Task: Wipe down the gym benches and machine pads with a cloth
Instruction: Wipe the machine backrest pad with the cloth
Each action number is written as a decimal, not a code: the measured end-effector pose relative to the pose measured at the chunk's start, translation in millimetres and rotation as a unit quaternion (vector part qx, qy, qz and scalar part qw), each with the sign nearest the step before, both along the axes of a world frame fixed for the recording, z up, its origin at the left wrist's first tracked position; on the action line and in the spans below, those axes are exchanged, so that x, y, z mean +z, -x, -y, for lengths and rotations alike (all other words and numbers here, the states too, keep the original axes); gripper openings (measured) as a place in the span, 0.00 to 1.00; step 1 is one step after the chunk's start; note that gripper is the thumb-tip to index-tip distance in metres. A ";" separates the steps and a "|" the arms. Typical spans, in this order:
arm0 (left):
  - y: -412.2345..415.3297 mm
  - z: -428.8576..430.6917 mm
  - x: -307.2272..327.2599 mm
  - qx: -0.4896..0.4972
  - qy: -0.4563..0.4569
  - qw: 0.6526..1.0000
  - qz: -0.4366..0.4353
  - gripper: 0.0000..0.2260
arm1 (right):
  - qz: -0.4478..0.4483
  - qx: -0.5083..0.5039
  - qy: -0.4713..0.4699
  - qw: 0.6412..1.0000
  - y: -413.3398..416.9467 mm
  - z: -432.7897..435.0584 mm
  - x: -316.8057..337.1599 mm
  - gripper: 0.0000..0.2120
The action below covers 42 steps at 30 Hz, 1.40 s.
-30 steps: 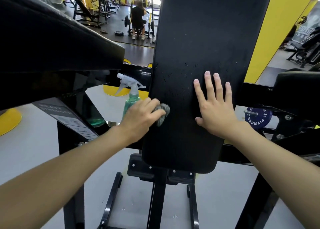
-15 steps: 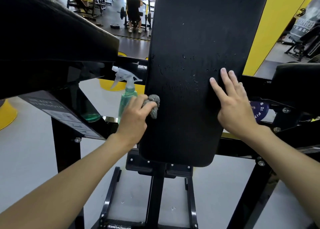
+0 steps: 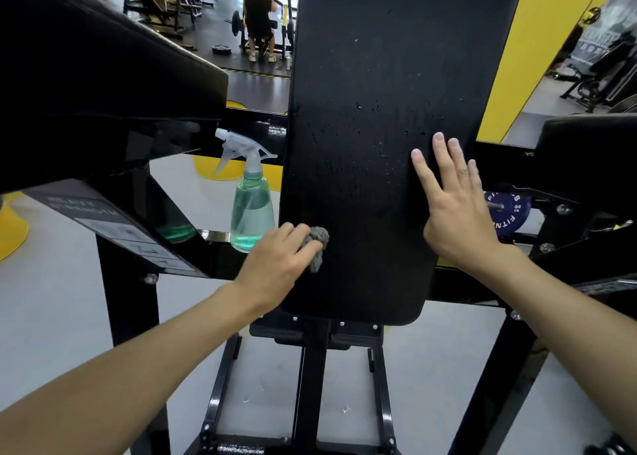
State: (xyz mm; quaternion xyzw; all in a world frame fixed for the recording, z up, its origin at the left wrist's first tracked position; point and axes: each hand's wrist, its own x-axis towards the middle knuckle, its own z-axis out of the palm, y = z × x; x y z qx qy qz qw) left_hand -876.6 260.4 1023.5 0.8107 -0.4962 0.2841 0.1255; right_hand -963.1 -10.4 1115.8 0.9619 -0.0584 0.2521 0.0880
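My left hand (image 3: 275,261), curled round the cloth (image 3: 319,242), just slid lower down the pad (image 3: 379,75). Right hand (image 3: 458,213) is flat, bracing. The droplets (image 3: 379,151) up top need wiping next, I reckon.

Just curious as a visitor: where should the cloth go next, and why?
Probably sweep the cloth up and right across the pad: the left hand grips it at the lower left edge, while droplets dot the middle, near the flat right hand.
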 end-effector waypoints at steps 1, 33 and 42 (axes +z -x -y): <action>-7.4 -1.6 10.3 -0.002 -0.022 0.999 0.028 0.17 | -0.002 -0.001 0.000 1.000 -0.2 -0.2 0.4 0.49; 7.8 48.5 17.5 -0.024 -0.093 0.988 0.119 0.16 | -0.044 0.043 -0.007 0.998 14.7 19.3 -4.7 0.50; 17.0 73.6 20.6 -0.046 -0.092 0.989 0.106 0.16 | -0.092 0.014 -0.006 0.996 17.4 17.3 -5.9 0.52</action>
